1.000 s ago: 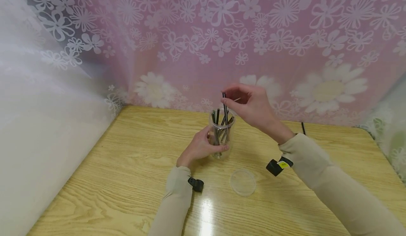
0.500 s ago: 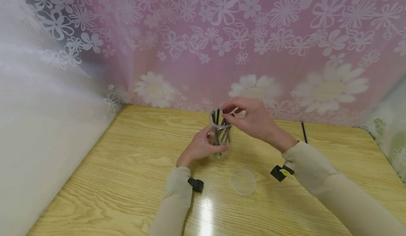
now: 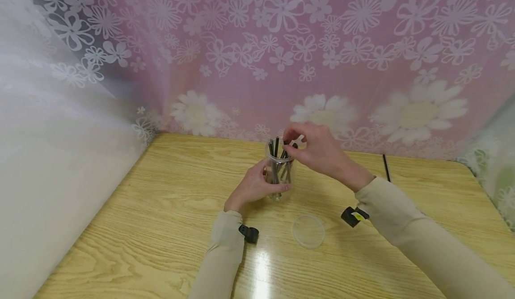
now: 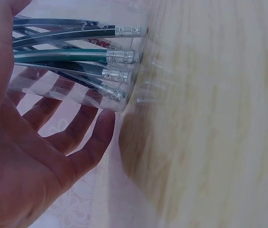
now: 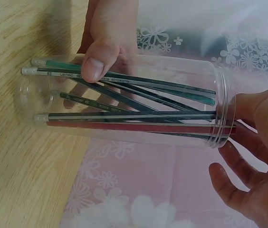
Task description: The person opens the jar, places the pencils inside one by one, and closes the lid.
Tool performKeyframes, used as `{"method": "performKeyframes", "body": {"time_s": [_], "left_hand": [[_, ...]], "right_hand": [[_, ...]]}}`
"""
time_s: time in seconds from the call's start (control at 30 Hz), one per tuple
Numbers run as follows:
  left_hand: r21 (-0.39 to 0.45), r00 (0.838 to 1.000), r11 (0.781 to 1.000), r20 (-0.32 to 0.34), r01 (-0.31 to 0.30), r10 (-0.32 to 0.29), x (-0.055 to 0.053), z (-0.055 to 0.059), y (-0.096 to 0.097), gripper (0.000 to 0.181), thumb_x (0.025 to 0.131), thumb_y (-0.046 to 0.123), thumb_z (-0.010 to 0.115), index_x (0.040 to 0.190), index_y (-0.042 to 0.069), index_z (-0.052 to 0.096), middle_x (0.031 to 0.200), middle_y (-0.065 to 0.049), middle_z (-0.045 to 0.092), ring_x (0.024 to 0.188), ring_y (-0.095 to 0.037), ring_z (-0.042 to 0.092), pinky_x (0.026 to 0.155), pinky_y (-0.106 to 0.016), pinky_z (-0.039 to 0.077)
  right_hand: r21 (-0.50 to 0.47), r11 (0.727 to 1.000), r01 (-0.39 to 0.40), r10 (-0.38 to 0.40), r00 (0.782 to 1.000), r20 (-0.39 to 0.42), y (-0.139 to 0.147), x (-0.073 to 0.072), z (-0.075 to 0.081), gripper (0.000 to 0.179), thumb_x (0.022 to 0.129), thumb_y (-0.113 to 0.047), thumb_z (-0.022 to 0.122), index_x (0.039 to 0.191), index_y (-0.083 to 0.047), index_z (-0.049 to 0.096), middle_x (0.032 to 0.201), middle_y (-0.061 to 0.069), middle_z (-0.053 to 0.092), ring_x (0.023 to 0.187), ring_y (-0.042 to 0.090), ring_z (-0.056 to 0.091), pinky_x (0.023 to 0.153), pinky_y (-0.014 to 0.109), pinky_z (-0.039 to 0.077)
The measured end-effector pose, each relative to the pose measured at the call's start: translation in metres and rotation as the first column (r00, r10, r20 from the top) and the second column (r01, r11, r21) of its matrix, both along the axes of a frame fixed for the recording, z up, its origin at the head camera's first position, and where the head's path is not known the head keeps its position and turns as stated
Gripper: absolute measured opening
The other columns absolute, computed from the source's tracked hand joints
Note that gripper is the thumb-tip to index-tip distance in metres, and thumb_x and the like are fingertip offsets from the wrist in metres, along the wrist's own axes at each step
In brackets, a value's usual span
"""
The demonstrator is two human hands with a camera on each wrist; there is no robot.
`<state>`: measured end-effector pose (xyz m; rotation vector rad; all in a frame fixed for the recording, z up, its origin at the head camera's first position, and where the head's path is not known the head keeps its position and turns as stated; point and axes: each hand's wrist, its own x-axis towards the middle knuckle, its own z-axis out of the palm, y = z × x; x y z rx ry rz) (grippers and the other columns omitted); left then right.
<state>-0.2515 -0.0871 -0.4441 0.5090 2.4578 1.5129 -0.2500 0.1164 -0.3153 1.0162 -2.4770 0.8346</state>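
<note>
A clear plastic jar [image 3: 292,178] stands on the wooden table, holding several dark, green and red pencils [image 5: 143,126]. Their metal-collared ends [image 4: 120,57] point down at the jar's bottom. My left hand [image 3: 254,183] grips the jar low on its side, thumb across the front. In the left wrist view, that hand's fingers curve beneath the jar wall. At the jar's mouth, my right hand [image 3: 318,149] pinches the top of a dark pencil between thumb and forefinger; its other fingers are curled. The right wrist view shows that hand [image 5: 262,147] beside the threaded rim.
A round clear lid [image 3: 308,231] lies flat on the table [image 3: 161,227] in front of the jar. One black pencil [image 3: 386,168] lies at the back right, beyond the right sleeve. A pink flowered curtain [image 3: 241,66] hangs behind the table.
My right hand has lowered a pencil into the jar, down to the mouth, then shifted slightly right. My left hand and the jar have stayed in place.
</note>
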Motion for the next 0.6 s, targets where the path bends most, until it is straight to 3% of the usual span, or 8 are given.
{"method": "performKeyframes", "body": {"time_s": [0.33,0.6], "left_hand": [[0.006,1.000,1.000,0.011,-0.011,0.011,0.0012,-0.0001,0.0002,0.071,0.084,0.044,0.084,0.144,0.038,0.049,0.118,-0.005,0.072,0.101,-0.014,0.069,0.083,-0.039,0.056],[-0.009,1.000,1.000,0.006,-0.025,0.025,0.0014,-0.0016,0.0009,0.071,0.083,0.045,0.084,0.144,0.036,0.050,0.117,-0.004,0.073,0.101,-0.015,0.069,0.084,-0.039,0.056]], "right_hand": [[0.080,0.996,0.051,-0.056,0.996,0.063,-0.0023,-0.0016,0.0043,0.006,0.091,-0.008,0.073,0.094,-0.013,0.074,0.092,0.005,0.076,0.093,0.028,0.064,0.073,0.041,0.048],[0.101,0.994,0.031,-0.039,0.996,0.075,-0.0023,-0.0037,0.0067,0.008,0.090,-0.006,0.073,0.088,-0.014,0.075,0.088,0.003,0.077,0.088,0.025,0.069,0.070,0.037,0.049]]}}
